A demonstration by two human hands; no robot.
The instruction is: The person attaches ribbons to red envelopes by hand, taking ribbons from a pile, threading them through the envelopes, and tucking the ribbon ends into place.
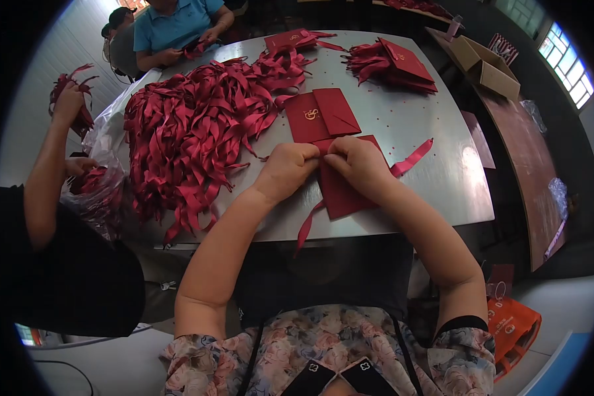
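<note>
A dark red paper envelope [343, 195] lies on the metal table in front of me, with both hands at its upper part. My left hand [287, 170] pinches at its upper left edge. Close beside it, my right hand [362, 168] is closed at the top edge, thumb and finger together. One ribbon end [412, 158] sticks out to the right, and another ribbon end [305, 231] hangs out at the lower left. My fingers hide how the ribbon passes at the edge. Just beyond lies a folded red envelope [320, 115] with a gold emblem.
A large heap of red ribbons [191, 132] covers the table's left side. Stacked red envelopes [399, 66] with ribbons lie at the back right. A co-worker in a blue shirt [178, 30] sits across; another person's arm [46, 158] is at left. A cardboard box [485, 69] stands right.
</note>
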